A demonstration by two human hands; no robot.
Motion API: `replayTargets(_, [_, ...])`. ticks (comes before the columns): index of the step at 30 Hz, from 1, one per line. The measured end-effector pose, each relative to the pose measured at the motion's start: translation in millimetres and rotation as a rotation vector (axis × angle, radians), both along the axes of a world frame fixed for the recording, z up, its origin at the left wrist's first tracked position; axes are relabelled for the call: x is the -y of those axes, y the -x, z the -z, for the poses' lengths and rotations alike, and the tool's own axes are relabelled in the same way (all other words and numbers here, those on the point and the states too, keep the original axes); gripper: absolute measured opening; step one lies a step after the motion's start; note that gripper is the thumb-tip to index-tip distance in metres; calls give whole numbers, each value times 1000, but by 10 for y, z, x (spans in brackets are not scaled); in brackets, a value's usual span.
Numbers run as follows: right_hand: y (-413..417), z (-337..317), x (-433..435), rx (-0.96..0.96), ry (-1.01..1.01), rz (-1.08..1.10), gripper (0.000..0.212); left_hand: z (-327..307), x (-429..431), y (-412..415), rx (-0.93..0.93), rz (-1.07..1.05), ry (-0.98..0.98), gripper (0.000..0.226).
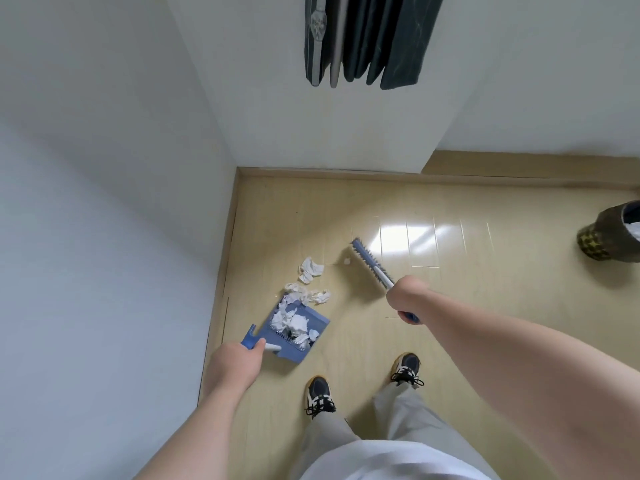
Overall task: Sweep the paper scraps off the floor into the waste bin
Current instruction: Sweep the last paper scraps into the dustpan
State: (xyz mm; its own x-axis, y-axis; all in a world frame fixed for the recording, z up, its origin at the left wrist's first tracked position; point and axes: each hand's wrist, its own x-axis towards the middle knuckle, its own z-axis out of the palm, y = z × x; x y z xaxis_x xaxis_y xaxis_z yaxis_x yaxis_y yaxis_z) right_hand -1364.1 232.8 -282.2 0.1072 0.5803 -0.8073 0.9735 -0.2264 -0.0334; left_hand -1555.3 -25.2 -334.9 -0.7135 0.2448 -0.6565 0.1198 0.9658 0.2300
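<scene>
The left hand [232,362] gripped the blue dustpan [294,332], already part-filled. The right hand [405,295] clenched the brush [370,263]. Best pull short strokes, driving loose paper scraps [310,270] into its lip; the waste bin [613,233] stood far right.

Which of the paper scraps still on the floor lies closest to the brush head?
The tiny white scrap, alone just left of the brush head. The bigger crumpled piece and the cluster at the dustpan's lip lie farther left.
</scene>
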Motion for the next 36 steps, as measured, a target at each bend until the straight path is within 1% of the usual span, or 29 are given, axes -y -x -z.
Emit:
replayTargets(2, [56, 24, -13, -17, 7, 1, 26, 30, 91, 35, -3, -24, 10, 44])
replayTargets(4, [152, 96, -13, -68, 45, -45, 17, 46, 177, 73, -8, -81, 18, 44])
replayTargets(5, [191, 134, -11, -60, 55, -93, 17, 44, 211, 84, -9, -102, 18, 45])
replayTargets(7, [258, 211, 30, 10, 60, -185, 24, 55, 270, 112, -5, -133, 4, 46])
replayTargets(10, [363, 257, 106, 68, 68, -338, 13, 41, 348, 169, -14, -180, 12, 47])
replayTargets(12, [389, 241, 160, 80, 48, -422, 13, 53, 414, 218, -25, -181, 17, 45])
replayTargets(14, [380, 227, 208, 58, 42, -452, 16, 50, 471, 249, -34, -162, 9, 45])
replayTargets(17, [331, 239, 307, 35, 72, -469, 28, 65, 508, 305, -45, -115, -2, 43])
replayTargets(21, [243, 226, 453, 57, 92, -502, 33, 91, 477, 408, -37, -78, 5, 45])
replayTargets(26, [122, 198, 659, 31, 141, -524, 29, 115, 444, 498, -46, -22, 12, 49])
replayTargets(32, [59, 170, 840, -10, 213, -415, 10, 92, 332, 536, -26, 9, -7, 54])
replayTargets(36, [16, 164, 889, -38, 260, -318, 14, 73, 266, 489, -21, 39, -23, 52])
